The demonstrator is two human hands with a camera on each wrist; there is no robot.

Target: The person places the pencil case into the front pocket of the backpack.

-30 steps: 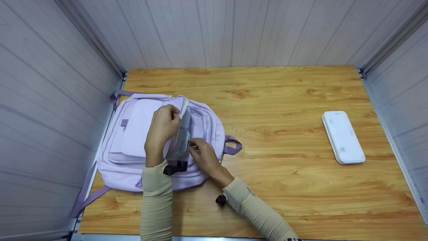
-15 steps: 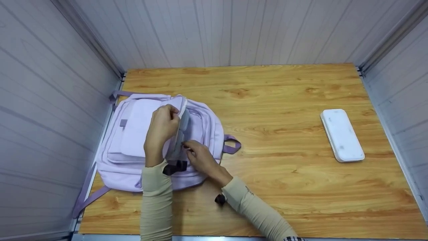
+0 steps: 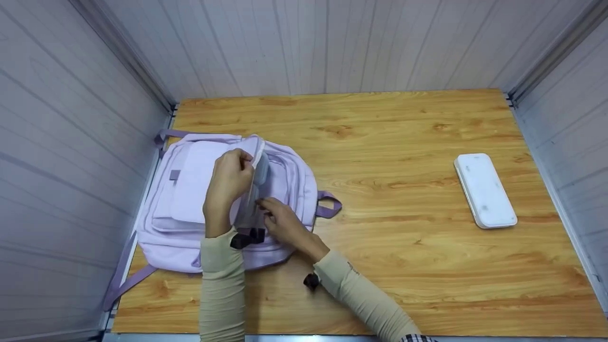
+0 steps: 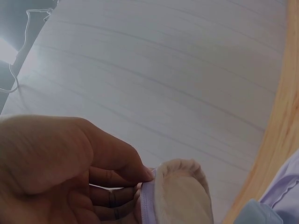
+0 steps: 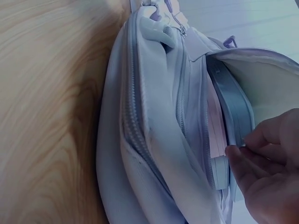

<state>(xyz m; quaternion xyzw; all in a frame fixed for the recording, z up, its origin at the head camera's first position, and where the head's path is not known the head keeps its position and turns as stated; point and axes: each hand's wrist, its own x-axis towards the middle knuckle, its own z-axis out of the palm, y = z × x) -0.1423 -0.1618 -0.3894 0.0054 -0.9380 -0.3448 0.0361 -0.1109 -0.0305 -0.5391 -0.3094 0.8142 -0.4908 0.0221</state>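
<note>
A lilac backpack [image 3: 192,185] lies on the wooden table, its front pocket gaping. My left hand [image 3: 229,183] pinches the pocket's upper edge and lifts it; the pale lining [image 4: 182,191] shows beside the fingertips in the left wrist view. Inside the pocket is a blue-grey, round-cornered case [image 5: 236,102], partly hidden by the lining and fingers; from above it shows as two blue-grey parts, and I cannot tell whether these are one piece. My right hand [image 3: 285,221] reaches into the opening, with thumb and fingertips pinching the case's near end.
A white oblong case [image 3: 485,190] lies at the right of the wooden table [image 3: 389,266]. The backpack's purple top loop [image 3: 328,205] points right, and a strap [image 3: 130,285] hangs toward the front left. Pale panels [image 3: 304,47] enclose the back and sides.
My right hand has moved slightly left, and the blue-grey case has sunk deeper into the pocket. The left hand keeps its grip on the pocket edge almost unmoved.
</note>
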